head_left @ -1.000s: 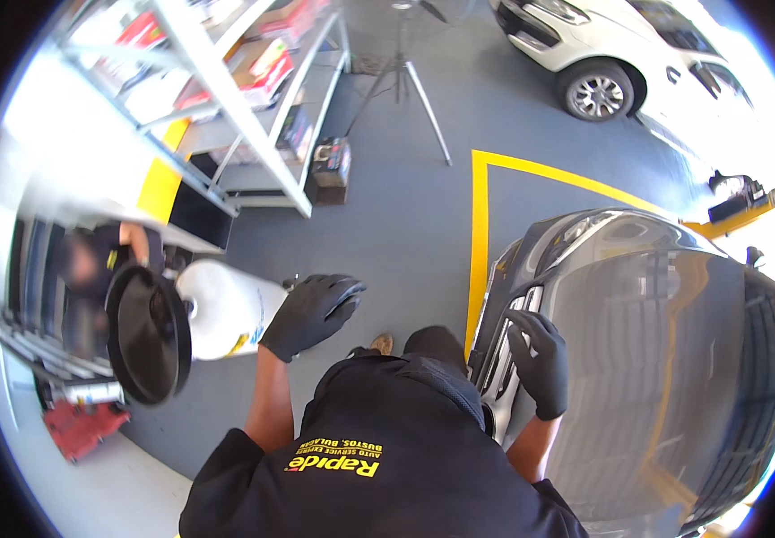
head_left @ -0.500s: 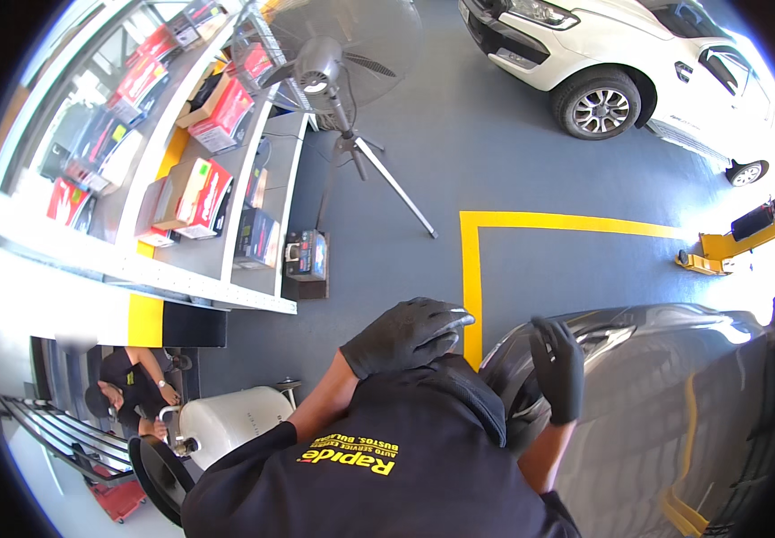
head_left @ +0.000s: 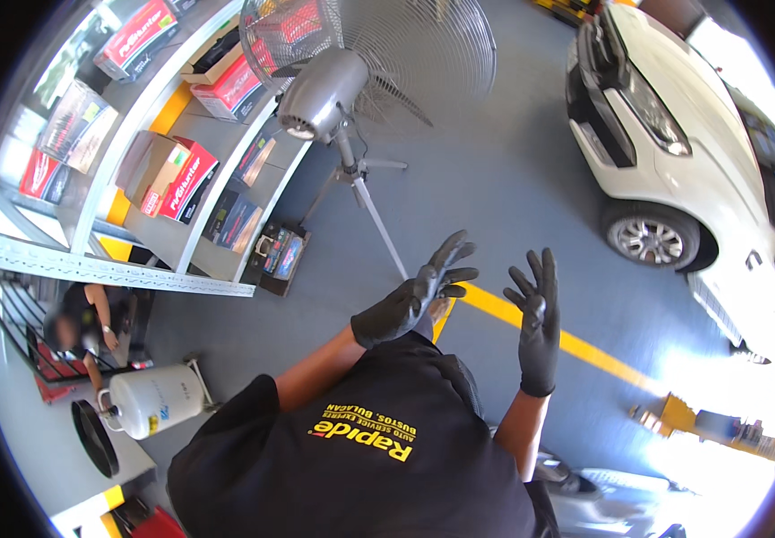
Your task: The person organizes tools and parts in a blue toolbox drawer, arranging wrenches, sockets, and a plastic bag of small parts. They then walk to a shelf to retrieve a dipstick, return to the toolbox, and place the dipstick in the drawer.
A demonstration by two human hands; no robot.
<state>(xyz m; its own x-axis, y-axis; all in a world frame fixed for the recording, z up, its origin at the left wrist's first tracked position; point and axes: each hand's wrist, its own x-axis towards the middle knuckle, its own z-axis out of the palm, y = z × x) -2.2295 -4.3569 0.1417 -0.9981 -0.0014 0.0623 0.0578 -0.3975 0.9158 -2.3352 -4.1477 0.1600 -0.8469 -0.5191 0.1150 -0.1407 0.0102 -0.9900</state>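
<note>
Both of my hands wear black gloves and are raised in front of my chest, apart from each other. My left hand has its fingers spread, with nothing in it. Facing it, my right hand points upward with fingers and thumb apart, also without anything in it. Below them is my black shirt with yellow lettering. Beyond my left hand stands a grey pedestal fan on a tripod base, nearest to that hand by one of its legs.
White shelving with red and black boxes lines the left. A white tank stands lower left, beside a crouching person. A yellow floor line crosses ahead. A white vehicle is at right, a grey car below.
My hands have lifted and their fingers have spread. The view has turned, so the fan looks larger, the white vehicle sits lower, and the grey car has mostly left the picture.
</note>
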